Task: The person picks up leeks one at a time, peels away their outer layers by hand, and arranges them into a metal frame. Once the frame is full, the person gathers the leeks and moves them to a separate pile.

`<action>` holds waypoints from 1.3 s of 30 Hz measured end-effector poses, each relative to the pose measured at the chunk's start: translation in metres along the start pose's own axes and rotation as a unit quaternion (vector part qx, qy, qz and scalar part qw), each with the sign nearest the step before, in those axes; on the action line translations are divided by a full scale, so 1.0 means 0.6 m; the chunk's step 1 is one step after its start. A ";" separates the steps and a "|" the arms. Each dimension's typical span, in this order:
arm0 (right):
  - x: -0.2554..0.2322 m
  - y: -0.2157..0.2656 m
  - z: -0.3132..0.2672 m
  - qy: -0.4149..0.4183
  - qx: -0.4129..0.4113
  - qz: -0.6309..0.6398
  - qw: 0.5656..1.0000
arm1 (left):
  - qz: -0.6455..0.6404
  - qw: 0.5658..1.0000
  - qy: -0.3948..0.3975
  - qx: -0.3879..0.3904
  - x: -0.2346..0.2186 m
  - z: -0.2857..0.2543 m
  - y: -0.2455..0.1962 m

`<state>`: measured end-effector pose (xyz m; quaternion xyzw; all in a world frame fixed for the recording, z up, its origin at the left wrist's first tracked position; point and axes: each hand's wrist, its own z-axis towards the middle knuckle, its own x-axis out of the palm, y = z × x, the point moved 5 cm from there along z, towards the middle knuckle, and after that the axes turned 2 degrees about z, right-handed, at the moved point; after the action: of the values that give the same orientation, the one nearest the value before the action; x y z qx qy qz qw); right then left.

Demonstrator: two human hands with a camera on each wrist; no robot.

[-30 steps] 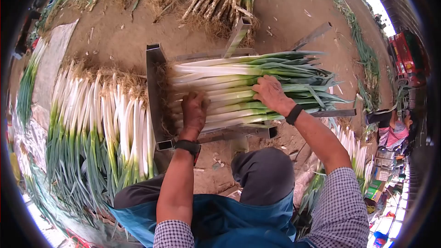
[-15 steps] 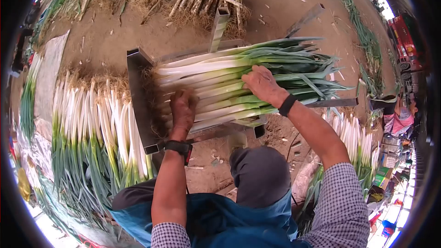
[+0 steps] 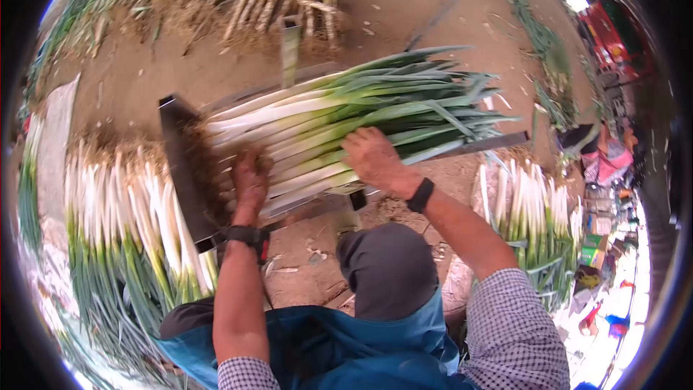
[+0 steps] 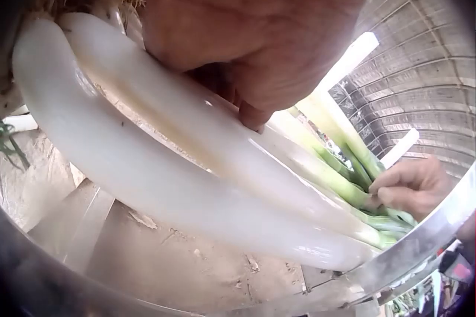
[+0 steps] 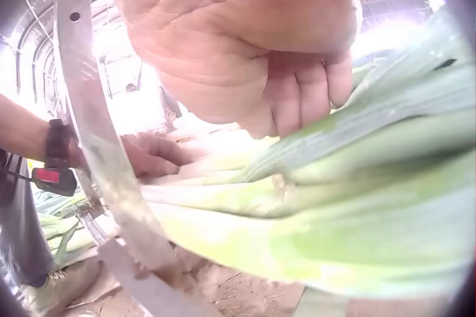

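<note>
Leeks (image 3: pixel 289 119) lie side by side in a metal frame (image 3: pixel 180 166), roots against its left plate and green leaves to the right. My left hand (image 3: pixel 250 177) is on the white stems near the roots, fingers curled. Close up in the left wrist view, the left hand (image 4: pixel 256 23) has its bent fingers down among thick white stems (image 4: pixel 171 120). My right hand (image 3: pixel 379 162) grips where the stems turn green. From the right wrist view, the right hand (image 5: pixel 245 49) has its fingers bent down behind a leaf (image 5: pixel 357 135); their tips are hidden.
More leeks (image 3: pixel 123 224) stand in a row left of the frame, and another group (image 3: pixel 534 224) lies at right. Untrimmed leeks (image 3: pixel 281 0) lie on the soil at the top. Metal posts (image 3: pixel 290 50) stick up behind the frame. A person in pink (image 3: pixel 610 162) is at far right.
The frame, leeks and both hands have shifted left in the head view, and the leeks slant more. Both hands keep about the same places on the leeks.
</note>
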<state>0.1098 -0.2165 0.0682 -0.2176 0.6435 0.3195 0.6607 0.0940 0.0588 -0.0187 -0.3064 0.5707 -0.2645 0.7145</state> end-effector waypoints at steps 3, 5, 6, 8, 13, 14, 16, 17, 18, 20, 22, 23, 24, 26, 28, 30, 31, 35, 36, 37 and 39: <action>0.012 -0.002 -0.008 -0.019 0.042 0.012 0.999 | -0.034 0.999 0.023 -0.001 0.007 -0.004 0.009; 0.016 0.001 -0.013 -0.045 0.049 0.007 0.998 | 0.015 1.000 0.001 0.023 0.004 -0.008 -0.003; 0.017 -0.002 -0.012 -0.037 0.058 0.008 0.998 | 0.042 0.998 -0.015 0.035 0.002 -0.006 -0.010; 0.016 0.000 -0.007 -0.025 0.073 0.015 0.997 | 0.059 0.998 0.001 -0.011 0.005 0.000 -0.008; 0.011 0.012 0.018 0.091 0.134 -0.010 0.987 | 0.079 0.995 -0.039 -0.052 0.022 0.007 -0.016; 0.015 0.013 0.015 0.076 0.130 -0.020 0.988 | 0.109 0.990 -0.007 -0.089 0.021 0.011 -0.018; 0.019 0.015 0.013 0.057 0.127 -0.031 0.990 | 0.120 0.987 -0.003 -0.103 0.020 0.015 -0.022; 0.021 0.008 0.013 0.033 0.131 -0.045 0.990 | 0.130 0.985 -0.001 -0.114 0.020 0.019 -0.018; 0.018 0.008 0.012 0.011 0.134 -0.055 0.989 | 0.146 0.982 -0.006 -0.119 0.023 0.020 -0.016; 0.034 0.011 0.014 0.029 0.163 -0.037 0.986 | 0.074 0.993 -0.004 -0.093 0.038 0.018 -0.006; 0.017 0.012 0.027 0.056 0.187 0.002 0.981 | 0.041 0.994 -0.003 -0.102 0.034 0.017 0.005; 0.012 0.020 0.028 0.067 0.194 0.020 0.979 | 0.034 0.992 -0.007 -0.119 0.040 0.015 0.017; 0.012 0.031 0.020 0.038 0.191 0.020 0.981 | -0.063 0.988 -0.031 -0.140 0.062 0.009 0.054; 0.014 0.032 0.017 0.008 0.182 0.010 0.983 | -0.120 0.978 -0.064 -0.156 0.072 0.013 0.082; 0.020 0.032 0.009 -0.001 0.173 0.016 0.985 | 0.027 0.990 -0.047 -0.132 0.060 0.012 0.037; 0.026 0.017 0.009 -0.027 0.150 0.037 0.988 | 0.065 0.989 -0.077 -0.108 0.054 0.011 0.008; 0.023 0.002 0.009 -0.043 0.144 0.070 0.986 | 0.043 0.990 -0.084 -0.107 0.049 0.012 0.008; -0.011 -0.049 0.056 -0.045 0.167 0.066 0.983 | 0.025 0.996 -0.043 -0.077 0.043 0.001 -0.019; 0.008 -0.062 0.066 0.060 0.148 -0.005 0.987 | 0.045 0.995 -0.040 -0.081 0.036 0.001 -0.025; 0.024 -0.074 0.070 0.038 0.136 0.018 0.990 | 0.076 0.989 -0.026 -0.121 0.034 0.006 -0.025; 0.031 -0.085 0.066 0.034 0.127 0.056 0.990 | 0.112 0.984 -0.008 -0.136 0.012 0.012 -0.051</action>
<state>0.1730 -0.2221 0.0468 -0.1059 0.7119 0.2641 0.6420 0.1019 0.0341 0.0003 -0.3368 0.6259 -0.1004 0.6962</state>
